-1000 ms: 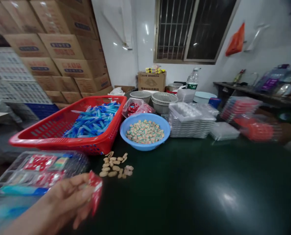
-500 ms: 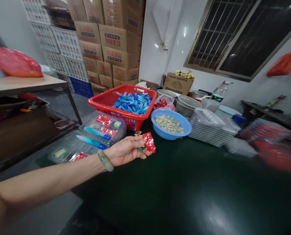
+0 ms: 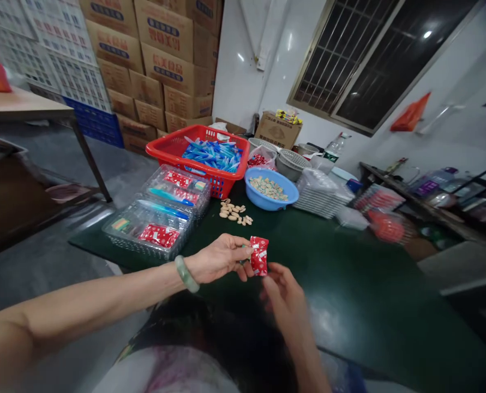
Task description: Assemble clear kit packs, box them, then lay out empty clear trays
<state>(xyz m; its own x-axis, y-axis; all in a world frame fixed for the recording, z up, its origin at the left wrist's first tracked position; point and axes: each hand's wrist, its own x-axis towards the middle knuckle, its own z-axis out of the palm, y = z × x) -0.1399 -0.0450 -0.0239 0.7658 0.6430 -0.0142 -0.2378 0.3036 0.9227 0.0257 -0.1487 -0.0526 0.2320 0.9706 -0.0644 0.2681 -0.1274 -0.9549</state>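
Observation:
My left hand (image 3: 226, 256), with a green bangle at the wrist, pinches a small red patterned packet (image 3: 259, 255) above the dark green table. A bit of green shows between its fingers, too small to name. Close to the packet's lower right corner is my right hand (image 3: 286, 297), slightly blurred, thumb and fingers apart; whether it touches the packet I cannot tell. Beyond my hands lies a scatter of peanuts (image 3: 233, 212). To the left, a clear plastic tray (image 3: 173, 240) holds a red packet, a blue pen-shaped item and a small striped piece; a similar filled tray (image 3: 204, 188) is behind it.
A red basket (image 3: 155, 148) of blue pen-shaped items and a blue bowl (image 3: 273, 204) of small striped pieces stand at the back. Right of them are stacked clear trays (image 3: 322, 199). Cardboard boxes (image 3: 167, 65) are piled behind, and a wooden-topped table (image 3: 25, 103) is at left.
My right hand has come into view beside the packet. My left hand, still holding the packet, is closer to me, and the peanuts are now uncovered. The view has shifted right and down.

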